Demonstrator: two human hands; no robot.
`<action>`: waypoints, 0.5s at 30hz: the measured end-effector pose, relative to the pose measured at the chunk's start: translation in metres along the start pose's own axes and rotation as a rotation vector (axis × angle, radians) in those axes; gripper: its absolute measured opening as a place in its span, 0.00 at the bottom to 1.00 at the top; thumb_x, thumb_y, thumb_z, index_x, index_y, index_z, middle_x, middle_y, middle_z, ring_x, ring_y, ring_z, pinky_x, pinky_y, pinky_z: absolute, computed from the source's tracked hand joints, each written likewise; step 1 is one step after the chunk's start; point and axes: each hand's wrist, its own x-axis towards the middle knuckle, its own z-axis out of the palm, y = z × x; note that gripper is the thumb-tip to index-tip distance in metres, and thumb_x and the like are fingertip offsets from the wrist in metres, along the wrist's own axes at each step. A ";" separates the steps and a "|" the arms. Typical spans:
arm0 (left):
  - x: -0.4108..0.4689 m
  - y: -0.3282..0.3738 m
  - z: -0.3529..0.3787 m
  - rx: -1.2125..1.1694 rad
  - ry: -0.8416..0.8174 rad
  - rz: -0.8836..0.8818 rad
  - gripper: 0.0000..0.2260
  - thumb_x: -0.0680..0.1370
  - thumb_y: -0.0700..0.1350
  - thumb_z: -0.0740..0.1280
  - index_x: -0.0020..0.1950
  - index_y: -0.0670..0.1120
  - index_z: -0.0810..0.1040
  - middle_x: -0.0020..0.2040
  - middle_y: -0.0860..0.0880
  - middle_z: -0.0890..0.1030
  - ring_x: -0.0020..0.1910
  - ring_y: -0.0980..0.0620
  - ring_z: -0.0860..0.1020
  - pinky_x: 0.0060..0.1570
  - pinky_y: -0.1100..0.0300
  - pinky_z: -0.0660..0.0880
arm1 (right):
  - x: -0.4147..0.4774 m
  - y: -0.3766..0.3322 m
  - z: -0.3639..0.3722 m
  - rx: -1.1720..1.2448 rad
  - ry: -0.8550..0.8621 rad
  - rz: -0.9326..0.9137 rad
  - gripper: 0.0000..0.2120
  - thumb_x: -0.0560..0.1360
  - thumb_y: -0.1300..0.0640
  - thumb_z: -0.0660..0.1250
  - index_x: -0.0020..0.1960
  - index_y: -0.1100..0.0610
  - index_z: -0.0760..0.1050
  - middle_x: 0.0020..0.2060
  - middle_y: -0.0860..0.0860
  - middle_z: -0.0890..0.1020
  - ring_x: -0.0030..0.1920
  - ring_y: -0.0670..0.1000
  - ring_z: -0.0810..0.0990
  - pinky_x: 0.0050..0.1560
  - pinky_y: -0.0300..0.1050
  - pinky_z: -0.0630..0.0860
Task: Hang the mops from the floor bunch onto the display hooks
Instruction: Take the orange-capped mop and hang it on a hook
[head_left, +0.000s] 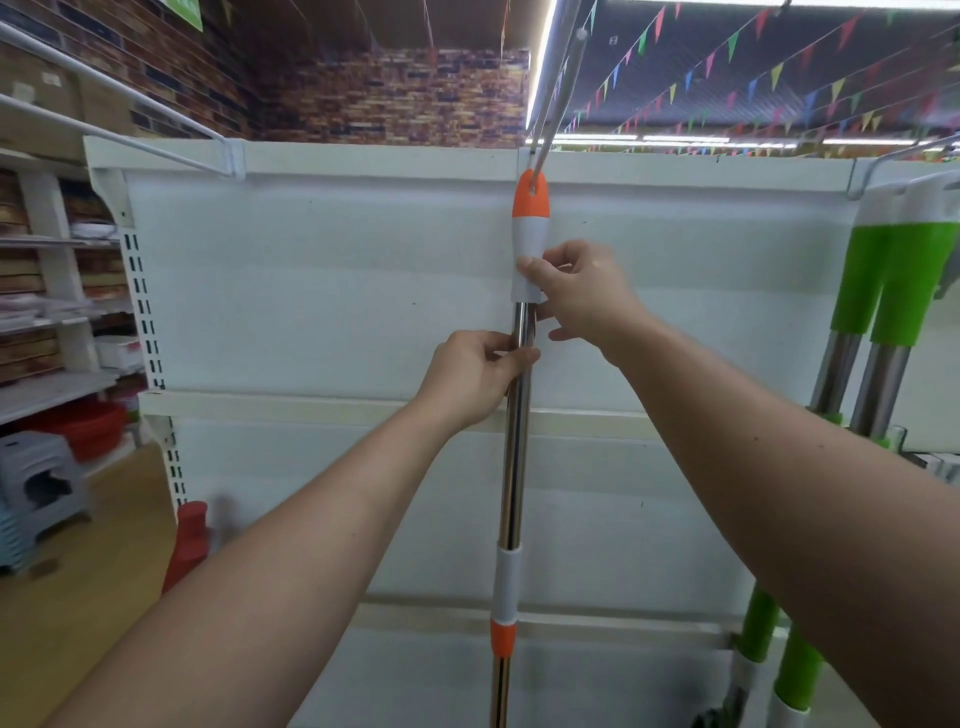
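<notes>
1. Right hand (582, 291): thumb and fingers closed on the lower white part of the mop (519, 395) grip, just where it meets the steel pole.
2. Left hand (470, 376): fingers pinched shut around the bare pole, just below my right hand. Both hands share the load.
3. Mop hangs near vertical in front of the white back panel (322, 280). Its orange cap (531, 195) sits straight above my right fingers, and the display hook (553, 88) seems to pass through the cap's hole.
4. Judgement: it looks threaded but not yet seated. Can't tell how far along the hook the cap is.
5. Push the cap back toward the panel with the right hand; left only steers the pole and stops swing.
6. Ease off the left first, then the right, and check the cap carries the weight.
7. Keep clear of the green mops (883, 291) already hanging well off to my right.
</notes>
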 end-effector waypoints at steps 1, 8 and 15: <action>0.000 -0.001 0.000 0.001 0.003 -0.003 0.13 0.78 0.54 0.72 0.58 0.48 0.83 0.46 0.48 0.85 0.48 0.45 0.85 0.55 0.48 0.82 | -0.001 0.001 0.001 0.005 0.009 -0.002 0.17 0.81 0.46 0.68 0.58 0.59 0.76 0.45 0.55 0.84 0.49 0.61 0.88 0.49 0.63 0.85; -0.009 -0.003 0.008 0.030 0.080 0.018 0.09 0.78 0.55 0.70 0.51 0.52 0.85 0.38 0.49 0.83 0.41 0.46 0.81 0.41 0.58 0.76 | -0.009 0.008 0.005 -0.020 0.021 0.011 0.08 0.79 0.49 0.69 0.50 0.54 0.77 0.41 0.50 0.83 0.48 0.60 0.88 0.47 0.58 0.84; -0.036 -0.011 0.025 0.291 0.168 0.065 0.09 0.79 0.54 0.66 0.54 0.53 0.82 0.34 0.52 0.78 0.40 0.45 0.77 0.40 0.55 0.70 | -0.045 0.042 0.004 -0.198 -0.002 0.072 0.09 0.76 0.50 0.72 0.39 0.48 0.76 0.44 0.54 0.86 0.47 0.57 0.87 0.53 0.58 0.84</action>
